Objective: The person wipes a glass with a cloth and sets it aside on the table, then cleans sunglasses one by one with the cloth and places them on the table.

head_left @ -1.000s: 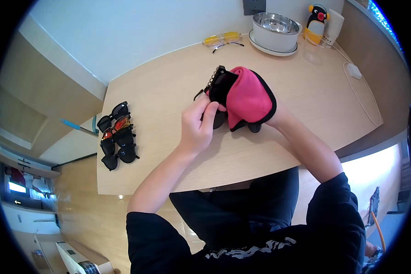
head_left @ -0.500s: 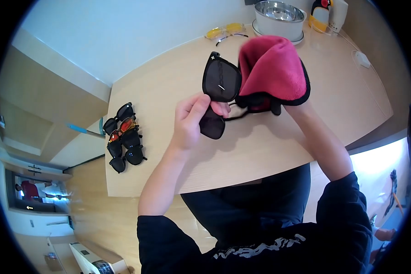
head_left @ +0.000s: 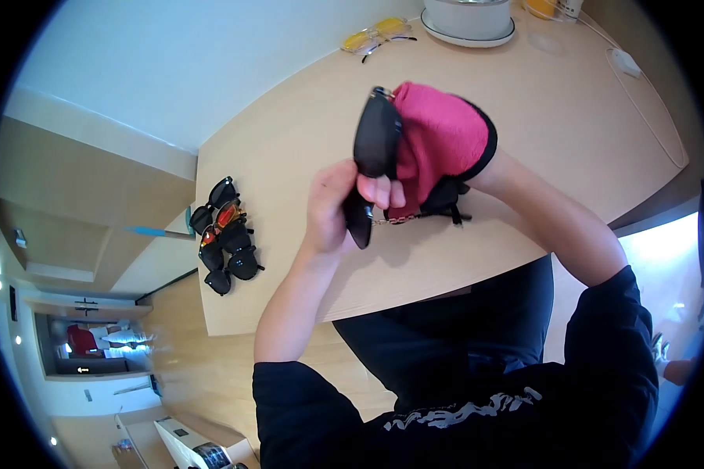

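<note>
My left hand (head_left: 332, 205) is closed round the middle of a pair of black sunglasses (head_left: 377, 137), held upright above the desk with one dark lens above the fingers and one below. A pink cloth (head_left: 442, 133) with a black edge covers my right hand, whose fingers are hidden; only the wrist shows at the cloth's right side. The cloth touches the sunglasses behind the upper lens. A chain-like temple and another black part hang below the cloth.
Several sunglasses (head_left: 233, 238) lie in a group at the desk's (head_left: 305, 133) left end. At the back are yellow-lens glasses (head_left: 379, 35) and a white bowl (head_left: 468, 17) on a plate. A white cable with an adapter (head_left: 625, 63) lies at the right. People are partly visible in the background.
The sunglasses have turned more edge-on since half a second ago. The pink cloth has moved down and left against them. The whole view has shifted.
</note>
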Available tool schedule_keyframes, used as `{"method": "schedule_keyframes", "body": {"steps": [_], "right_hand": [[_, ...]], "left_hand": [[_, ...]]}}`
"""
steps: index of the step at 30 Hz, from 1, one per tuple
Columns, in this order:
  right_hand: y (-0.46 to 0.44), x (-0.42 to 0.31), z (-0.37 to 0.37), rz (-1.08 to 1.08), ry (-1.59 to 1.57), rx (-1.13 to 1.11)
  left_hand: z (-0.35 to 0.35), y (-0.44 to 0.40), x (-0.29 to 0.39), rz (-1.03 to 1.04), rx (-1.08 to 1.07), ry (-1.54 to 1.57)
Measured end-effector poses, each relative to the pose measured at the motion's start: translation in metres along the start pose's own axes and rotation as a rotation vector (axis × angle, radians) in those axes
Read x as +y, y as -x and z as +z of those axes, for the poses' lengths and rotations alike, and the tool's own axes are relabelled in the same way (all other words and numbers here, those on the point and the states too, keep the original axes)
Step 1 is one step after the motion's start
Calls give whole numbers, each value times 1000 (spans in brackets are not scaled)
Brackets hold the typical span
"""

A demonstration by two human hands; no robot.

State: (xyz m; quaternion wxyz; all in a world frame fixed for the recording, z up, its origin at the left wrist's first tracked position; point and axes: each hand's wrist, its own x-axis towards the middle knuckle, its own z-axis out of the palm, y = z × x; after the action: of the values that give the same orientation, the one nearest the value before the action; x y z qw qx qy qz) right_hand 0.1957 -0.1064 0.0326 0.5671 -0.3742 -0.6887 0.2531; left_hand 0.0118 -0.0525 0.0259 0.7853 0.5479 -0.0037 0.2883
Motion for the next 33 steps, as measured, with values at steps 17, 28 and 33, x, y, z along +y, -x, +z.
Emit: {"method": "schedule_keyframes", "body": {"steps": [17, 28, 33], "right_hand": [[-4, -1, 15, 279, -664, 131], [13, -2, -8, -34, 63, -85], [14, 0, -8, 140, -162, -10]], "left_hand": [[-1, 0, 7, -167, 101, 8], [-11, -2, 16, -17, -54, 61], [-13, -1, 23, 37, -65, 158]]}}
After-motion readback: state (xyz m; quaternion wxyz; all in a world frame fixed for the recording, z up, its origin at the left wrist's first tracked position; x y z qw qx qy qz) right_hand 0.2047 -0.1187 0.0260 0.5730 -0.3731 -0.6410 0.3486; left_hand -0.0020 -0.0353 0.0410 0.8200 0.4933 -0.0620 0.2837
